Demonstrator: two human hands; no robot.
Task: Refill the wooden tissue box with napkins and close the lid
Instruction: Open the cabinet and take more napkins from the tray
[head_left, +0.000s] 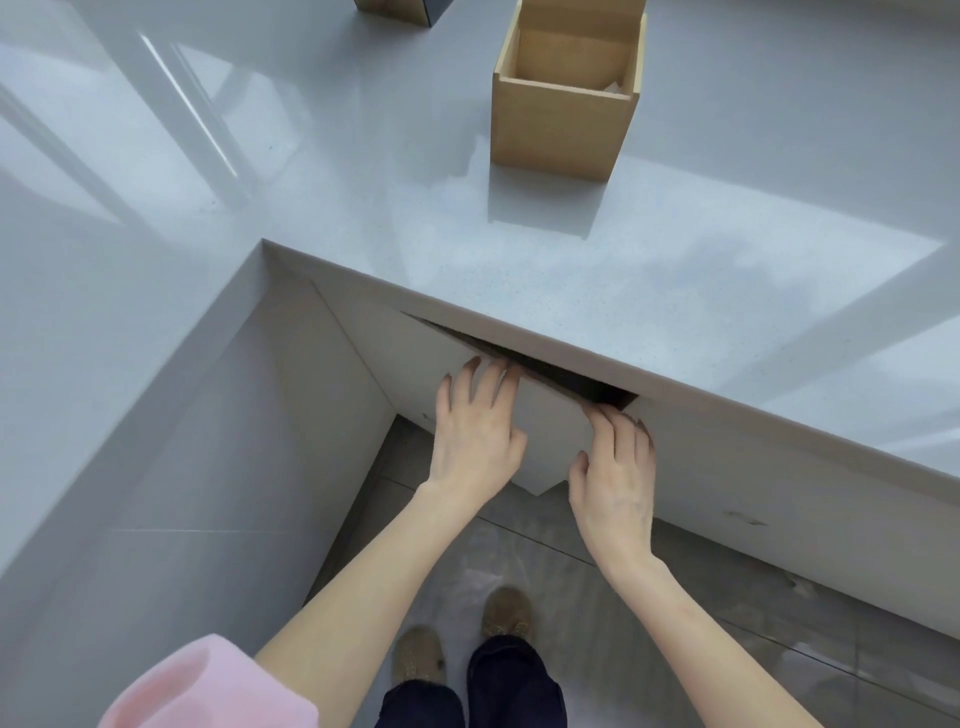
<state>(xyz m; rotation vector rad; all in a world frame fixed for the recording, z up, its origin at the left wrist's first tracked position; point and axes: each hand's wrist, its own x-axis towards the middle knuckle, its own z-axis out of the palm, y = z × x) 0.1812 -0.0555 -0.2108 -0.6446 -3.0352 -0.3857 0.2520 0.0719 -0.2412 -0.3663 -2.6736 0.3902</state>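
The wooden tissue box (558, 117) stands on the grey countertop (675, 291), far from the front edge. Its top is open and the lid stands upright at its back. A scrap of white napkin (615, 89) shows in its right inner corner. Below the counter edge, a white drawer front (553, 434) is pulled out slightly, with a dark gap above it. My left hand (475, 434) lies on the drawer front, fingertips at its top edge. My right hand (615, 470) has its fingers curled over the same edge, further right. No napkin stack is in view.
Part of a dark-sided box (397, 8) shows at the top edge. The counter forms an L, with a second run (104, 260) on my left. White cabinet fronts (779, 499) continue to the right. My feet (462, 636) stand on grey floor tiles.
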